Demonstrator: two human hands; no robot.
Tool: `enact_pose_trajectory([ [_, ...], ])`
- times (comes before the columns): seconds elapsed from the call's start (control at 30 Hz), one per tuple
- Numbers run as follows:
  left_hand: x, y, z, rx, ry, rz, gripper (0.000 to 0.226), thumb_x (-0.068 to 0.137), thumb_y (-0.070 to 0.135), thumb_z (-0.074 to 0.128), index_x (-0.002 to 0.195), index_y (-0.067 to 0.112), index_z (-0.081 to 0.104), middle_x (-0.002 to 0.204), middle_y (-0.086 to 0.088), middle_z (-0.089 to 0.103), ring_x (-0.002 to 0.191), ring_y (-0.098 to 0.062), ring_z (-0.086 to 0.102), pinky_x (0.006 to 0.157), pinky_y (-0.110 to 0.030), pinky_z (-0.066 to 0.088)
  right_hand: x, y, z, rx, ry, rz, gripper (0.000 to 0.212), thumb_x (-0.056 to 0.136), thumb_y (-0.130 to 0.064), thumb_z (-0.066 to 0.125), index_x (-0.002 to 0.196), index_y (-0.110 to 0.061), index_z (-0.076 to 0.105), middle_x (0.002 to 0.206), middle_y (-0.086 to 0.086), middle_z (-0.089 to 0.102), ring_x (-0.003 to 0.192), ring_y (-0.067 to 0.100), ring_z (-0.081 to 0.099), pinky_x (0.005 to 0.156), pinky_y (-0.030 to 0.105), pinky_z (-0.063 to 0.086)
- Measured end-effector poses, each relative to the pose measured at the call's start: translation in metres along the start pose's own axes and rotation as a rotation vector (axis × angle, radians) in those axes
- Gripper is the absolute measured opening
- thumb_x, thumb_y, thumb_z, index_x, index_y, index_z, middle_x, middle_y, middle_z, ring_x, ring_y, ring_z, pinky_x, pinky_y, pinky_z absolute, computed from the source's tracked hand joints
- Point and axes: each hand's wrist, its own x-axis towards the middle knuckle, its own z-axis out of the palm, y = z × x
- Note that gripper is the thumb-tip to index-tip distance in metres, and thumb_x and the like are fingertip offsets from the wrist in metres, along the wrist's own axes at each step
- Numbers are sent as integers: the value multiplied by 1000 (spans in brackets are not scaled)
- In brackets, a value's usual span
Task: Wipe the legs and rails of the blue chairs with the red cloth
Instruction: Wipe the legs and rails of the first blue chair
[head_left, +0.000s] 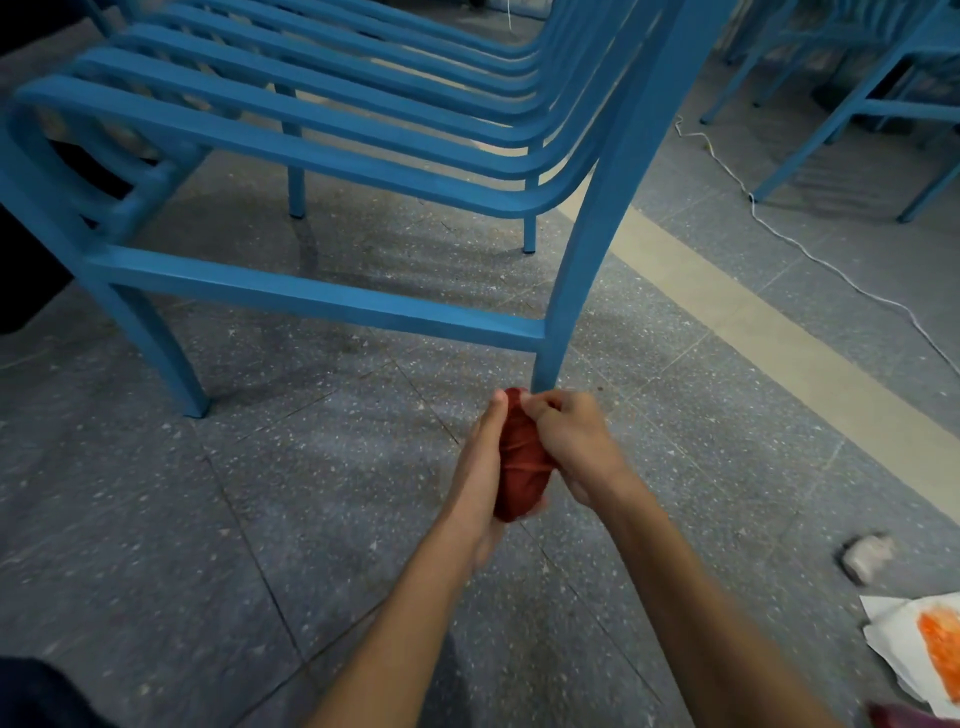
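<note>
**Holding the red cloth (521, 467) at the chair leg (584, 270)**

The cloth is showing as a dark red, creased oblong bundle, just at the foot of the blue chair (311, 299). Our left hand (480, 467) is cupping it; our right hand (571, 441) is pinching its top end.

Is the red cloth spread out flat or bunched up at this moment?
Bunched up: the red cloth forms a compact roll, held between the left hand and the right hand.
</note>
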Motion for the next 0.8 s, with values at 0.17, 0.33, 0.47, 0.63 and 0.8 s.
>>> enact_pose_trajectory([
  [0.17, 12, 1, -20, -281, -18, -133, 30, 94, 35, 49, 101, 11, 66, 83, -8, 72, 68, -17, 65, 64, -28, 52, 16, -33, -41, 9, -500, 241, 34, 101, -30, 44, 109, -1, 58, 88, 13, 69, 70, 26, 70, 66, 36, 60],
  [0.33, 40, 17, -29, -296, 81, 3, 45, 98, 17, 38, 73, 16, 75, 91, -3, 74, 74, -15, 64, 52, -22, 40, 53, -27, -83, -498, -272, -7, 26, 94, -17, 58, 119, -11, 57, 100, 9, 69, 87, 23, 71, 73, 32, 56],
  [0.47, 79, 31, -23, -149, 437, 157, 6, 85, 25, 67, 87, 20, 71, 91, -3, 73, 86, -23, 69, 77, -38, 58, 59, -15, -77, -434, -199, -365, 35, 90, -24, 64, 125, -26, 55, 112, -6, 66, 96, 7, 66, 81, 25, 53],
  [0.63, 88, 24, 24, 18, 306, 435, 24, 89, 24, 63, 113, 25, 67, 102, 8, 70, 97, -5, 64, 86, -21, 49, 57, 1, -55, -210, -73, -585, 21, 92, -23, 61, 114, -22, 58, 108, -14, 66, 99, -10, 61, 82, 7, 47],
  [0.8, 106, -1, 18, 147, 291, 560, 31, 93, 21, 57, 124, 24, 62, 114, 7, 68, 108, -6, 61, 98, -27, 46, 64, 10, -47, -144, -49, -663, 25, 95, -14, 57, 119, -12, 56, 107, -19, 63, 100, -13, 60, 81, 4, 44],
])
